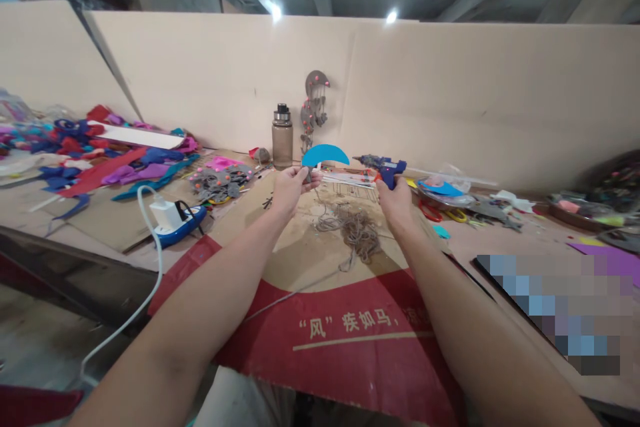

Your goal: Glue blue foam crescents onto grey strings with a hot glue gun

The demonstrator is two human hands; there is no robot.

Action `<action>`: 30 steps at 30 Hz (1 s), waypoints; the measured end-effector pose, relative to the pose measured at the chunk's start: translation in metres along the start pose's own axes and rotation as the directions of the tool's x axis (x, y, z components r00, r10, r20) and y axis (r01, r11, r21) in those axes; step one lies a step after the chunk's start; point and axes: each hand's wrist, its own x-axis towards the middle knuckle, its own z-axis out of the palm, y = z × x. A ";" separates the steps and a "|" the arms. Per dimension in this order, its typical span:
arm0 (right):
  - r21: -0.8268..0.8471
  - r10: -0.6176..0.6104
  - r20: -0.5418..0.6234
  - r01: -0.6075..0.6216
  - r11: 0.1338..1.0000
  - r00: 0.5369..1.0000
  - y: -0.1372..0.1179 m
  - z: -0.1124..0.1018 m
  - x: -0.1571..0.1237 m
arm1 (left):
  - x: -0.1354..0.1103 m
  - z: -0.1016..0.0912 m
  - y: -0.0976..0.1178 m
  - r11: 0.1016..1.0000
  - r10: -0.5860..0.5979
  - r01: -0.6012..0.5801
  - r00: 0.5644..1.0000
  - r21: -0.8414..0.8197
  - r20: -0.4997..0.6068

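My left hand point(291, 185) is closed in a pinch on a blue crescent-shaped foam piece point(325, 155), held up above the table. My right hand point(394, 197) grips a blue hot glue gun point(386, 167) whose nozzle points left toward the crescent, a short gap away. Below and between my hands lies a tangle of brown twine point(356, 232) on a red and tan cardboard sheet point(350, 327) that covers the table in front of me.
A brown water bottle point(282, 136) and a grey felt ornament point(314, 107) stand against the cardboard wall. A white plug in a blue power strip point(175, 220) sits left, with colourful felt scraps point(100, 153) behind. Scissors point(440, 212) and foam scraps lie right.
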 end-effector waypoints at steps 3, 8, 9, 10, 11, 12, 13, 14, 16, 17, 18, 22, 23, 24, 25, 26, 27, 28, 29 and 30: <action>0.152 -0.066 -0.030 0.070 0.986 0.997 -0.009 0.002 -0.004 | 0.003 -0.003 -0.001 1.000 -0.007 0.007 1.000 0.013 -0.015; 0.291 -0.178 0.100 0.142 0.946 0.979 -0.038 0.004 -0.025 | 0.002 -0.002 0.002 0.999 -0.028 0.029 0.999 0.025 -0.035; 0.283 -0.187 0.142 0.141 0.949 0.972 -0.044 0.003 -0.031 | 0.002 -0.002 0.002 0.999 -0.026 0.027 0.999 0.027 -0.030; 0.262 -0.196 0.177 0.145 0.954 0.965 -0.049 0.003 -0.035 | 0.001 -0.002 0.002 0.999 -0.022 0.023 0.999 0.030 -0.023; 0.234 -0.208 0.200 0.159 0.959 0.958 -0.052 0.003 -0.040 | 0.001 -0.002 0.002 0.999 -0.017 0.018 1.000 0.035 -0.016; 0.209 -0.227 0.214 0.182 0.961 0.950 -0.054 0.004 -0.043 | 0.001 -0.001 0.002 0.999 -0.013 0.013 1.000 0.043 -0.009; 0.196 -0.253 0.221 0.211 0.958 0.942 -0.055 0.005 -0.045 | 0.001 -0.001 0.001 0.999 -0.007 0.007 1.000 0.051 -0.005; 0.196 -0.283 0.222 0.242 0.950 0.933 -0.055 0.007 -0.047 | 0.001 -0.001 0.001 0.998 0.001 -0.001 1.000 0.059 -0.003; 0.223 -0.352 0.214 0.305 0.926 0.911 -0.051 0.011 -0.047 | 0.001 -0.001 0.000 0.997 0.015 -0.015 1.000 0.076 -0.001; 0.238 -0.380 0.208 0.331 0.913 0.901 -0.049 0.014 -0.047 | 0.001 -0.001 -0.001 0.996 0.021 -0.021 1.000 0.084 0.000; 0.247 -0.403 0.202 0.352 0.903 0.893 -0.047 0.016 -0.046 | 0.001 -0.001 -0.001 0.995 0.027 -0.027 1.000 0.092 0.001; 0.209 -0.435 0.210 0.394 0.895 0.876 -0.040 0.022 -0.043 | 0.000 -0.001 -0.002 0.991 0.049 -0.050 0.999 0.124 0.014; 0.194 -0.431 0.222 0.394 0.899 0.874 -0.039 0.022 -0.043 | 0.000 -0.001 -0.003 0.990 0.053 -0.055 0.998 0.129 0.021; 0.183 -0.426 0.232 0.391 0.902 0.875 -0.038 0.022 -0.043 | -0.001 -0.001 -0.003 0.990 0.055 -0.058 0.998 0.132 0.031; 0.174 -0.422 0.237 0.389 0.905 0.875 -0.038 0.023 -0.043 | -0.001 -0.001 -0.003 0.989 0.056 -0.061 0.998 0.132 0.039; 0.169 -0.421 0.238 0.390 0.905 0.875 -0.038 0.023 -0.043 | -0.001 -0.001 -0.003 0.989 0.056 -0.062 0.997 0.131 0.047; 0.166 -0.424 0.235 0.393 0.904 0.875 -0.037 0.023 -0.043 | -0.001 0.000 -0.003 0.990 0.056 -0.062 0.997 0.129 0.051; 0.164 -0.429 0.232 0.399 0.902 0.873 -0.037 0.023 -0.043 | -0.001 0.000 -0.003 0.990 0.056 -0.062 0.997 0.128 0.052; 0.164 -0.434 0.230 0.406 0.899 0.871 -0.037 0.024 -0.042 | -0.002 0.001 -0.003 0.990 0.058 -0.064 0.997 0.126 0.050; 0.161 -0.439 0.230 0.410 0.897 0.869 -0.037 0.024 -0.042 | -0.002 0.001 -0.002 0.990 0.061 -0.066 0.997 0.124 0.047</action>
